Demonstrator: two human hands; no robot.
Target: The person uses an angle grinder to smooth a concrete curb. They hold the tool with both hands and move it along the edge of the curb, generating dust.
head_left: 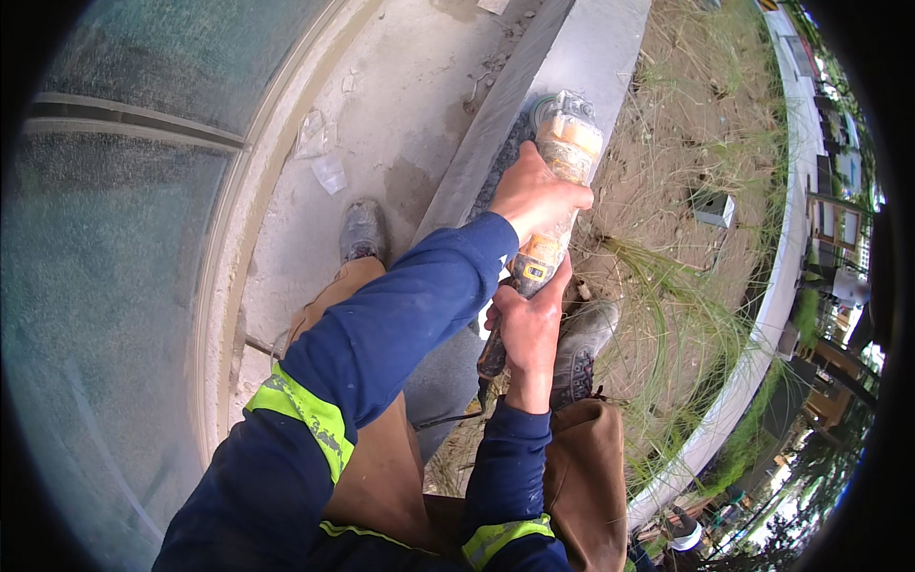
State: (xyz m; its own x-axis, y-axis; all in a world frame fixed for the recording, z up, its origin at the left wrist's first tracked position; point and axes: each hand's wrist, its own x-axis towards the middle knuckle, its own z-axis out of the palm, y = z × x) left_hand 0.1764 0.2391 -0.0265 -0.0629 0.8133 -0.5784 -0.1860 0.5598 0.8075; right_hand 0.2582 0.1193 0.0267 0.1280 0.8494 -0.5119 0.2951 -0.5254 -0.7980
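Both the left hand (540, 195) and the right hand (532, 329) are wrapped around one dusty yellow angle grinder (540, 252). The left hand grips near its front, closer to the round disc (539, 109); the right hand grips the back handle (492, 355). The long angle grinder points forward and a bit right, much like the gray ledge (593, 57) under its front. The disc is just ahead of the left hand, over the ledge; I can't tell if disc and ledge touch.
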